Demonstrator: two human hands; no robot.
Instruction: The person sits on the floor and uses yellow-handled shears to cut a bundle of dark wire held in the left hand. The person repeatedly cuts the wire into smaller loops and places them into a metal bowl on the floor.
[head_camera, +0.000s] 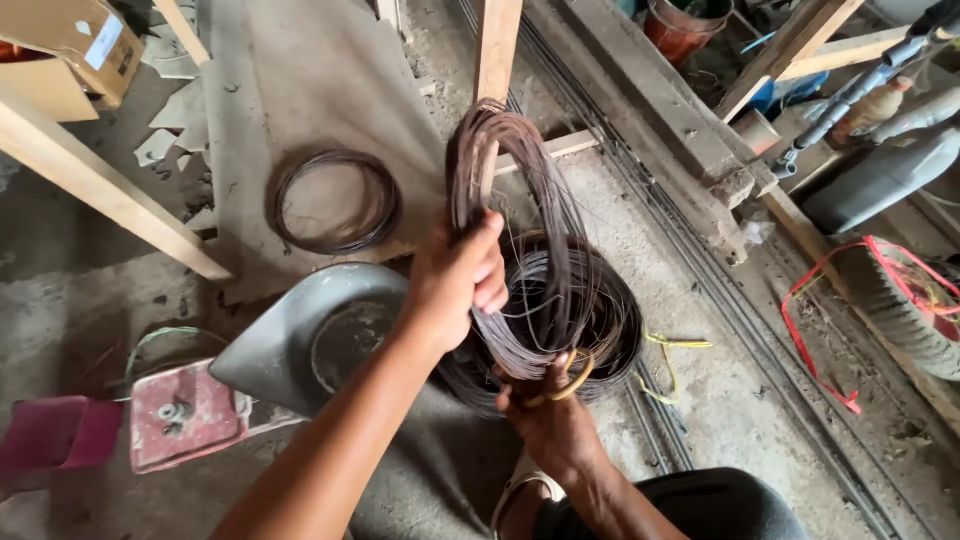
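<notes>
Two hands: both of them hold one wire coil (520, 240), which stands upright in the middle of the head view, above the floor.
Left hand (455, 285): it is closed around the left side of the wire coil, the fingers wrapped over the strands, the thumb toward the top.
Right hand (550, 410): it grips the bottom of the wire coil from below; a yellow ring-shaped handle (572, 378) also sits in its fingers, and I cannot tell which tool it belongs to.
Wire coil: it is dark brown, made of many thin loops, and some loose strands spread out at its right side.
Big wire roll (610, 320): it lies flat on the concrete floor (700, 400), directly behind and under the held coil.
Small wire ring (335, 200): it lies flat on a grey board (300, 90), to the left and well apart from the hands.
Metal pan (290, 340): grey, it rests just beside the left forearm.
Steel rods (720, 290): long and thin, they run diagonally on the floor at the right side.
Wooden beams (100, 180): they cross the upper part of the view.
Red and pink objects (185, 415): they are at the lower left, on the floor.
</notes>
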